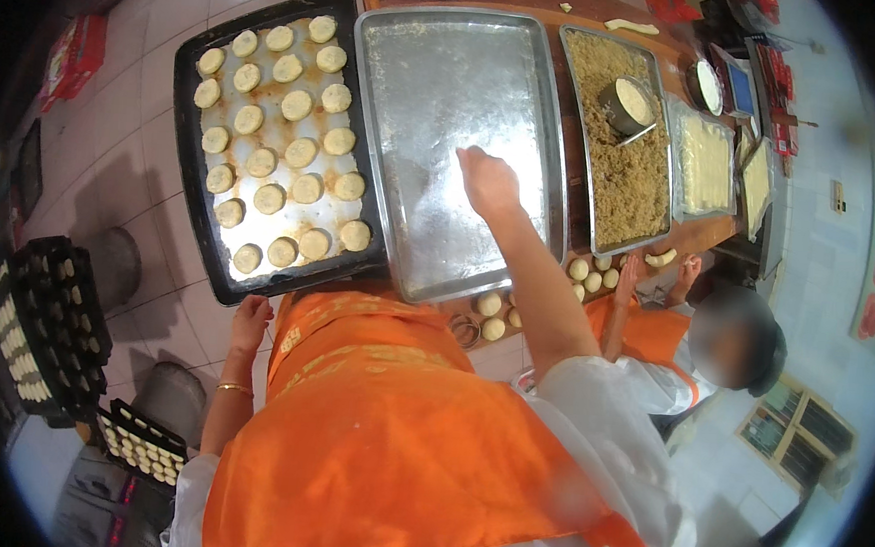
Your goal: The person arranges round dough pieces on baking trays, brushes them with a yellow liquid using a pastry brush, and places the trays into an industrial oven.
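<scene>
A black baking tray (187,145) bears several rows of round, pale dough cakes (297,105). Beside it lies a shallow metal tray (449,86) with crumbs or flour dusted along its edges. My right hand (492,177) is over the middle of this metal tray, its fingers curled inward; whatever may be inside them is hidden. At the near edge of the black tray is my left hand (252,315), fingers bent, wearing a bracelet on the wrist. Whether it grips the rim is unclear.
Right of the metal tray, a tray of crumbly brown filling (623,194) holds a metal cup (628,106). Dough balls (490,304) lie near the table's front edge. A co-worker (644,339) is at the right. Loaded black trays (51,325) are stacked at left.
</scene>
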{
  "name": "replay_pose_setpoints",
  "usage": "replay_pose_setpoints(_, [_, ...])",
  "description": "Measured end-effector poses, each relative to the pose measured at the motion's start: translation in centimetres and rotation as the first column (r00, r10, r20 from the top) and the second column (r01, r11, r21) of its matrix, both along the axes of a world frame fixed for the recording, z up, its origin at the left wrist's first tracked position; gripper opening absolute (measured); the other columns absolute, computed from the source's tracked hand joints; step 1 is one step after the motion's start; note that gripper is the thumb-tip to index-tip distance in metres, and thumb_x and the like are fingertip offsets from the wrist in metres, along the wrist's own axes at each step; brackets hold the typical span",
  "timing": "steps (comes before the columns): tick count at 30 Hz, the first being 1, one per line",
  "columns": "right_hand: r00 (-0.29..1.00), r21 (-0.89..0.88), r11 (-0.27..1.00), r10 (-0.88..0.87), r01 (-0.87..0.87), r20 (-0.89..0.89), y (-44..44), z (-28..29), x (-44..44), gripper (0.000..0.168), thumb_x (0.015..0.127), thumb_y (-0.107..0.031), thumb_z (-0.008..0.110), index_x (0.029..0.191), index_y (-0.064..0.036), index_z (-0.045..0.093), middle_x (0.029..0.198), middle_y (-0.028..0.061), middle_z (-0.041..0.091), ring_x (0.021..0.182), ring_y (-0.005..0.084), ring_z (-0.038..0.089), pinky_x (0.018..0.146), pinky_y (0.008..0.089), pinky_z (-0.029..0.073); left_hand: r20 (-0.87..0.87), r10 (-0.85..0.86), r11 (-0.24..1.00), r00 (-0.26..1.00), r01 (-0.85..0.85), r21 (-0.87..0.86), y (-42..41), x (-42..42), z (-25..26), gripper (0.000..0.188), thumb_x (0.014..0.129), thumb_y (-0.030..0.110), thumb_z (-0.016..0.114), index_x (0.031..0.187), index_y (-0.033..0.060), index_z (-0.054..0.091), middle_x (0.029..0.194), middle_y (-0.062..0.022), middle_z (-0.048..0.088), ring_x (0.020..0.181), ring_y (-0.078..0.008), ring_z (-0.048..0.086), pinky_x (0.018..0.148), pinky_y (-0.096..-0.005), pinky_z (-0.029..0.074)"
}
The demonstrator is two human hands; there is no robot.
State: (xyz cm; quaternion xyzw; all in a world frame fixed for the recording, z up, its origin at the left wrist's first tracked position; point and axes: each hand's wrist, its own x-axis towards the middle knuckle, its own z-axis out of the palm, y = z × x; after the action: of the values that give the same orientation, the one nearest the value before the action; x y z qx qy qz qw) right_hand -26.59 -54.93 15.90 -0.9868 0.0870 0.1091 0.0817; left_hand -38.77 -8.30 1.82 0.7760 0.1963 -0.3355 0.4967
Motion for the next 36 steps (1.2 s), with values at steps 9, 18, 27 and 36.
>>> replay_pose_setpoints(9, [0.994, 0.261, 0.964, -0.071, 0.046, 0.086, -5.3, 1.4, -2.4, 0.029, 0.090, -0.008, 0.043, 0.119, -0.006, 0.048, 0.119, 0.0283, 0.049, 0.108, 0.0435, 0.050, 0.087, 0.0461, 0.045, 0.084, -0.066, 0.997, 0.994, 0.069, -0.043, -1.6, 1.4, -1.3, 0.018, 0.091, 0.019, 0.057, 0.098, 0.0025, 0.060, 0.081, -0.0047, 0.064, 0.072, -0.0125, 0.062, 0.061, -0.0266, 0.049])
replay_pose_setpoints(18, [0.595, 0.934, 0.087, -0.790, 0.347, -0.148, -6.2, -4.7, -4.2, 0.065, 0.093, -0.032, 0.055, 0.148, -0.022, 0.022, 0.150, 0.0185, 0.020, 0.134, 0.0347, 0.031, 0.104, 0.0425, 0.036, 0.668, -0.074, 0.843, 0.740, 0.404, -0.355, -22.8, 8.9, 11.4, 0.025, 0.089, 0.004, 0.053, 0.114, 0.0047, 0.059, 0.121, -0.0110, 0.050, 0.106, -0.0208, 0.053, 0.084, -0.0282, 0.047])
replay_pose_setpoints(27, [0.689, 0.913, -0.315, -0.602, 0.259, -0.404, -2.4, 6.5, -6.5, 0.064, 0.093, -0.041, 0.049, 0.147, -0.016, 0.026, 0.149, 0.0147, 0.024, 0.130, 0.0370, 0.032, 0.105, 0.0508, 0.029, 0.328, -0.738, 0.652, 0.590, 0.748, 0.120, -43.3, 16.2, 5.7, 0.040, 0.093, 0.030, 0.049, 0.122, 0.0027, 0.053, 0.124, -0.0180, 0.053, 0.108, -0.0330, 0.053, 0.098, -0.0419, 0.039])
replay_pose_setpoints(36, [0.599, 0.794, 0.580, -0.705, 0.179, 0.380, 2.2, 4.6, -10.3, 0.054, 0.098, -0.034, 0.037, 0.146, -0.010, 0.028, 0.148, 0.0083, 0.029, 0.134, 0.0254, 0.031, 0.109, 0.0416, 0.022, 0.297, -0.176, 0.839, 0.938, 0.301, -0.453, -39.6, 9.6, 13.5, 0.041, 0.096, 0.022, 0.044, 0.133, 0.0052, 0.040, 0.137, -0.0174, 0.041, 0.124, -0.0290, 0.043, 0.105, -0.0403, 0.036])
